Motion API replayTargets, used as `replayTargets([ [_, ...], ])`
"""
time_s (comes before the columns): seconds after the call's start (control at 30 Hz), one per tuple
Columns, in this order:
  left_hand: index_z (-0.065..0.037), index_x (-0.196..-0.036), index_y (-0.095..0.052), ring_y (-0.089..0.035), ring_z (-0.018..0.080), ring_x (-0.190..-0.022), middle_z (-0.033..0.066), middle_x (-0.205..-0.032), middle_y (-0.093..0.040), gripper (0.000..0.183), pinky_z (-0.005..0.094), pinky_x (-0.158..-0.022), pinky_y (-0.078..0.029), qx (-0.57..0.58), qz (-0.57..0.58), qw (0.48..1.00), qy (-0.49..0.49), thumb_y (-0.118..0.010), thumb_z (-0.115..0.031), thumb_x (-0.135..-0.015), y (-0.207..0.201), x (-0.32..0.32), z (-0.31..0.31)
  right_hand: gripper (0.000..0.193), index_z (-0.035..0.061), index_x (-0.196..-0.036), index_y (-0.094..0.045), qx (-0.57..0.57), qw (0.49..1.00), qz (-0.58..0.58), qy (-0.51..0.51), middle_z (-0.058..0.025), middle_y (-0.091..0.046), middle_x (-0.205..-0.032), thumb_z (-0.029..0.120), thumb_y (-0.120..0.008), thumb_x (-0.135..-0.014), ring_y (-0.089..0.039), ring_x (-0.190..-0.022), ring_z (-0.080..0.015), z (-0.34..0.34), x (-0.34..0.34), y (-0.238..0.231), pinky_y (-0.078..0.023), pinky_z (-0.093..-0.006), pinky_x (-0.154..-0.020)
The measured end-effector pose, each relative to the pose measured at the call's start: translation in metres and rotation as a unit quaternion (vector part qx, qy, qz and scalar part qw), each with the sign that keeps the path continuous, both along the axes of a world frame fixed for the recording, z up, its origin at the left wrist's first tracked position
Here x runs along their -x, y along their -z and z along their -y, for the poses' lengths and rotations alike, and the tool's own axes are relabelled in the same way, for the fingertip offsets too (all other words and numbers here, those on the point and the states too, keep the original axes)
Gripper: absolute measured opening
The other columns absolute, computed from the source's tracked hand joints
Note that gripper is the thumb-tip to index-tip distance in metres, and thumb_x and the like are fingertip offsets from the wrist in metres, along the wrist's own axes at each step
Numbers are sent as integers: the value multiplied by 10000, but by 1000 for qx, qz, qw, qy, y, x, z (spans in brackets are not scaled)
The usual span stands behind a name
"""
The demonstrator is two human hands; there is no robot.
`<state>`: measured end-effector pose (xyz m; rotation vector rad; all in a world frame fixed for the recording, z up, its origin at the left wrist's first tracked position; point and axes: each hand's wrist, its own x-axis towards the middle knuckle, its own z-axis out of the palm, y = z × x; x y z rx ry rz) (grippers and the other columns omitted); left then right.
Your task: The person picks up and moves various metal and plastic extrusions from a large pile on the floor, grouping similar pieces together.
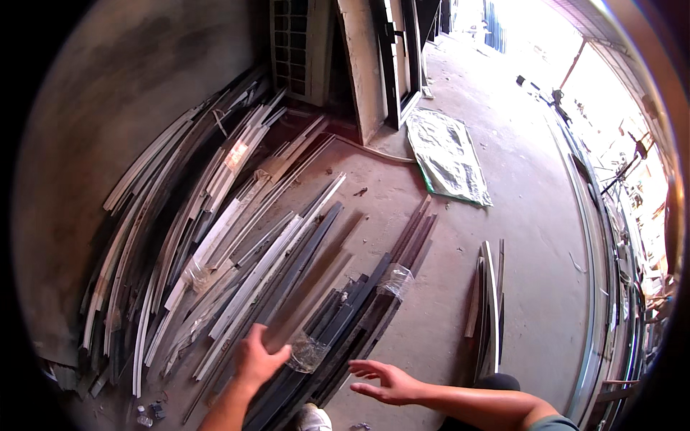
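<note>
Right hand is up close, fingers loose, holding nothing. Floor carries everything: big heap of long strips along its wall-side edge, then a dark bundle closer to mid-floor, then one blurry brown strip slanting between those two, near end gripped by the left hand.

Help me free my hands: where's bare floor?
Bare floor lies between the dark bundle and the small strip group, and between the silvery sheet and the long profiles at right. Left of that bundle, strips crowd the ground.
</note>
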<state>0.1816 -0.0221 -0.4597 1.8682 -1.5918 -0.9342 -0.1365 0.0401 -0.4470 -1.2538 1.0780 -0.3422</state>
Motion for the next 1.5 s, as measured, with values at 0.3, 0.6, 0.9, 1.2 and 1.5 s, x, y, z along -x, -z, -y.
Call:
replayTargets([
  [0.3, -75, -1551, -328, -552, 387, -1312, 229, -1442, -497, 1046, 459, -1078, -482, -40, -131, 935, 328, -884, -487, -767, -14, 141, -27, 452, -3, -1166, -651, -90, 893, 172, 406, -137, -728, -1074, 398, -721, -971, -701, -1032, -258, 30, 18, 7, -564, -449, -925],
  [0.6, -29, -1248, -641, -562, 372, -1224, 175, -1290, -614, 498, 467, -1084, -437, 172, 170, 970, -2, -786, -267, -836, 106, -42, 30, 109, 26, -994, -619, 62, 860, -185, 471, -45, -619, -766, 36, -618, -886, -611, -634, -161, 78, 330, 24, -548, -342, -590],
  [0.9, -82, -1193, -637, -601, 357, -1128, 138, -1192, -620, 486, 467, -963, -493, 17, 251, 964, -90, -822, -314, -809, 178, -183, 32, 535, -16, -1198, -628, -30, 754, -546, 364, -192, -673, -1091, 218, -854, -774, -667, -1002, -300, -39, 501, 146, -550, -436, -865],
  [1.2, -70, -848, -664, -703, 359, -829, 157, -866, -726, 122, 466, -751, -559, -65, 215, 972, -69, -680, -187, -818, 133, -162, 54, 461, 15, -1250, -657, 163, 807, -495, 278, -175, -600, -1324, 279, -781, -892, -566, -1289, -338, 42, 360, 75, -460, -400, -1081],
  [1.5, -89, -1012, -638, -667, 357, -1007, 124, -1059, -653, 233, 472, -853, -545, -27, 265, 963, 48, -743, -222, -851, 136, -131, 36, 421, 56, -1256, -649, 273, 847, -394, 228, -149, -544, -1433, 195, -795, -886, -537, -1338, -340, 75, 257, 28, -486, -432, -1069],
])
